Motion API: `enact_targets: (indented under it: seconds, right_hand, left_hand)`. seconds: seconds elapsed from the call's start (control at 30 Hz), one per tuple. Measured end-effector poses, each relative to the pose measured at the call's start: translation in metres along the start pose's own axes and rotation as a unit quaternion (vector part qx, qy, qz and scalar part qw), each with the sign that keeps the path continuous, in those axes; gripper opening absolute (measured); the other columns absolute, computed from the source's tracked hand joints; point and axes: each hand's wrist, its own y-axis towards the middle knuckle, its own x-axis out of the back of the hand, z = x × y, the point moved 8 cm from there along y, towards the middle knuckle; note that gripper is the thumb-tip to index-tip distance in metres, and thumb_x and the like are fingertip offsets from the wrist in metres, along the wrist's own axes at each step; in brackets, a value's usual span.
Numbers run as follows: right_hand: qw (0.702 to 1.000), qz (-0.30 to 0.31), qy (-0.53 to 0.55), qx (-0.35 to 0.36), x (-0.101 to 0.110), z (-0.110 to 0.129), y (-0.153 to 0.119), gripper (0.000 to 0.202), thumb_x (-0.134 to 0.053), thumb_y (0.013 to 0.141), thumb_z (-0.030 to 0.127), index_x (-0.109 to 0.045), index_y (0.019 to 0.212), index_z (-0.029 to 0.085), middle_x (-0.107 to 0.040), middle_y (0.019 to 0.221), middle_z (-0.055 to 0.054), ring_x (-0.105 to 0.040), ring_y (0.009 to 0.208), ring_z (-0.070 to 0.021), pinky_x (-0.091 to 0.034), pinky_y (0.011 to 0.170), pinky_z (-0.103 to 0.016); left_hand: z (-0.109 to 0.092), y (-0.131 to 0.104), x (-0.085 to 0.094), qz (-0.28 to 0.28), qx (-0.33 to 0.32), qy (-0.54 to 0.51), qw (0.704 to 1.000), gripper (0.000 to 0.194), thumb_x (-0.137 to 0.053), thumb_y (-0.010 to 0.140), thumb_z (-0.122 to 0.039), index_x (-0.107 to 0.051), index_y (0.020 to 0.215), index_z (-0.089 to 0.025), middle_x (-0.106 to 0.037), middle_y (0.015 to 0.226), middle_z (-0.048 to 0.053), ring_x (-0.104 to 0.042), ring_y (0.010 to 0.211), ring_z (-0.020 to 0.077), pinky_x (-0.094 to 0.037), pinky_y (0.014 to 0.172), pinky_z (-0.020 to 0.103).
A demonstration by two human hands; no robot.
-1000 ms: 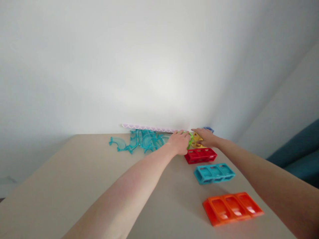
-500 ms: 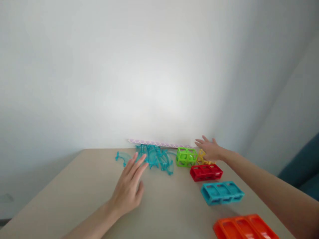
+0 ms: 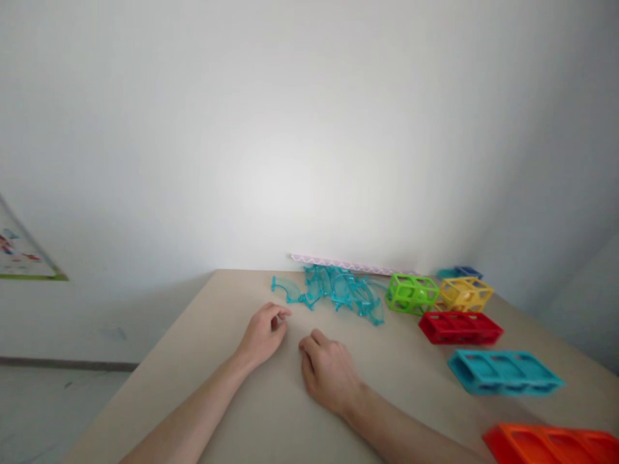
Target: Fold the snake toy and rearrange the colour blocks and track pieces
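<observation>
My left hand (image 3: pixel 264 334) rests over the table with its fingers curled in, and no object shows in it. To its right my right hand (image 3: pixel 329 372) is curled into a loose fist, its fingertips partly hidden, with nothing visible in it. Just beyond both hands lies a pile of translucent teal plastic pieces (image 3: pixel 341 287), curved and with small clips at their ends. One curved teal piece (image 3: pixel 286 289) sits at the pile's left side, nearest my left hand. Neither hand touches the pieces.
Down the right side stand open plastic frame blocks: green (image 3: pixel 412 294), yellow (image 3: pixel 465 293), red (image 3: pixel 460 328), blue (image 3: pixel 505 372) and orange (image 3: pixel 556 444). A dark blue block (image 3: pixel 468 272) is at the far corner. A patterned lilac strip (image 3: pixel 353 265) lies along the wall (image 3: pixel 290 129).
My right hand has come back from the yellow frame at the far right to the middle. Both hands went from spread to curled. The view has turned left.
</observation>
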Motion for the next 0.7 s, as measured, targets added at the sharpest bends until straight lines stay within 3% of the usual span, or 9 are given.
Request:
enact_targets:
  seconds: [0.1,0.23,0.33,0.47,0.57,0.63,0.7]
  right_hand:
    - [0.999,-0.022,-0.020,-0.030,0.004,-0.015,0.021,0.031,-0.042,0.086,0.014,-0.058,0.111,0.019,-0.059,0.113,-0.011,-0.064,0.072,-0.0173,-0.044,0.063,-0.028]
    - [0.998,-0.031,-0.042,-0.040,0.003,-0.024,0.041,0.049,-0.042,0.083,0.015,-0.047,0.132,0.020,-0.041,0.143,-0.015,-0.066,0.084,-0.0214,-0.050,0.072,-0.034]
    - [0.998,-0.031,-0.049,-0.031,0.000,-0.026,0.046,0.048,-0.042,0.085,0.019,-0.048,0.132,0.019,-0.034,0.149,-0.013,-0.063,0.098,-0.0254,-0.051,0.077,-0.037]
    - [0.999,-0.029,-0.033,-0.023,0.000,-0.030,0.047,0.042,-0.040,0.086,0.019,-0.054,0.126,0.017,-0.036,0.147,-0.012,-0.057,0.110,-0.0251,-0.050,0.086,-0.036]
    - [0.999,-0.028,-0.025,-0.029,-0.001,-0.033,0.047,0.042,-0.040,0.086,0.019,-0.054,0.126,0.015,-0.034,0.148,-0.013,-0.055,0.114,-0.0254,-0.048,0.090,-0.036]
    - [0.999,-0.028,-0.023,-0.037,-0.001,-0.035,0.048,0.043,-0.041,0.086,0.020,-0.053,0.127,0.015,-0.033,0.150,-0.013,-0.053,0.117,-0.0263,-0.047,0.092,-0.037]
    - [0.998,-0.027,-0.023,-0.052,-0.002,-0.038,0.048,0.042,-0.041,0.087,0.021,-0.054,0.126,0.015,-0.034,0.149,-0.014,-0.053,0.117,-0.0276,-0.047,0.092,-0.038]
  left_hand:
    - [0.003,0.001,-0.001,-0.002,0.010,-0.015,1.000,0.026,-0.049,0.076,-0.009,-0.068,0.092,-0.017,-0.063,0.085,0.003,-0.054,0.067,0.0119,-0.046,0.068,0.027]
    - [0.006,0.005,0.000,-0.021,0.023,-0.026,0.999,0.023,-0.049,0.078,-0.010,-0.068,0.091,-0.017,-0.065,0.087,0.003,-0.056,0.068,0.0119,-0.046,0.068,0.026]
    - [0.005,0.004,0.000,-0.019,0.013,-0.023,0.999,0.022,-0.049,0.079,-0.010,-0.068,0.090,-0.016,-0.064,0.086,0.003,-0.055,0.066,0.0114,-0.046,0.068,0.026]
    - [0.006,0.002,0.001,-0.006,0.005,-0.010,1.000,0.026,-0.049,0.078,-0.009,-0.068,0.094,-0.017,-0.064,0.088,0.004,-0.056,0.066,0.0115,-0.048,0.069,0.026]
    - [0.002,0.003,0.002,-0.002,-0.026,0.047,0.999,0.038,-0.050,0.077,-0.009,-0.064,0.111,-0.018,-0.063,0.114,0.008,-0.058,0.092,0.0177,-0.047,0.087,0.034]
    - [-0.003,0.004,-0.003,0.021,-0.064,0.111,0.992,0.051,-0.052,0.079,-0.013,-0.055,0.129,-0.021,-0.051,0.137,0.009,-0.049,0.116,0.0244,-0.039,0.101,0.042]
    - [-0.004,0.006,-0.012,0.054,-0.077,0.167,0.981,0.057,-0.052,0.082,-0.022,-0.044,0.139,-0.023,-0.042,0.147,0.007,-0.040,0.125,0.0296,-0.033,0.105,0.048]
